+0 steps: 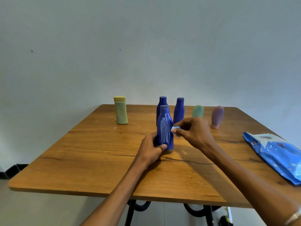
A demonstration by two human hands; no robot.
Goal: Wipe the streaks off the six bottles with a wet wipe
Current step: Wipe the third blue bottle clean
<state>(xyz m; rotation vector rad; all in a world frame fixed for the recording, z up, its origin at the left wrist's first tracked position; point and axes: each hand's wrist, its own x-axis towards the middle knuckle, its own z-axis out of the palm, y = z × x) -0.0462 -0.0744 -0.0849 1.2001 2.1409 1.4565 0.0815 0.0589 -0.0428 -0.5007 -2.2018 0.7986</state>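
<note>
L hand [150,148] fingers clamped on streaked blue bottle [165,128] base, frame ctr, R hand [193,132] fingers pinching wet wipe [175,128] at bottle's side

soft, even, moderately bright light with a cool bluish cast on the wall [146,46]. shadows are faint and diffuse; the forearms cast soft dark patches on the wooden table [81,152]. slight glare shows on the blue wipes packet [276,154]. wide-angle distortion bends the table edges. overall sharpness is low, softest toward the frame borders.
</note>
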